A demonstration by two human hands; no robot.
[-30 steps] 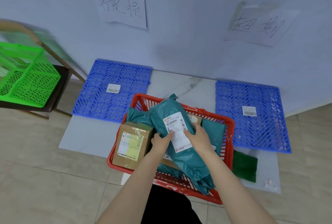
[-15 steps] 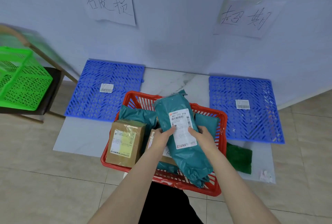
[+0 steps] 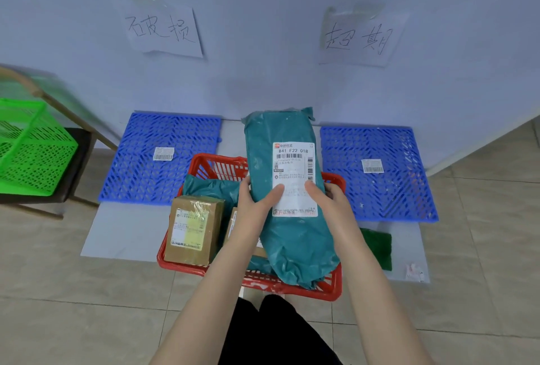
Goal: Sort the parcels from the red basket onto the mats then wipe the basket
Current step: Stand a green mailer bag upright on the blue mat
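Observation:
A long teal plastic parcel (image 3: 289, 236) with a white shipping label is held upright above the red basket (image 3: 333, 288). My left hand (image 3: 254, 203) grips its left side and my right hand (image 3: 330, 201) its right side, both thumbs on the label. Inside the basket lean a brown cardboard box (image 3: 194, 233), another teal bag (image 3: 213, 187) and a partly hidden box behind my left wrist. Two blue grid mats lie against the wall: the left mat (image 3: 137, 171) and the right mat (image 3: 406, 189), each with a small barcode sticker.
Two handwritten paper signs hang on the wall, one above each mat. A green basket (image 3: 32, 157) sits on a dark stool at the left. A green cloth (image 3: 378, 247) lies on the grey sheet right of the red basket, with a small scrap nearby.
Both hands have lifted the teal parcel out of the basket and turned it upright, label facing me. The view has drawn closer to the basket.

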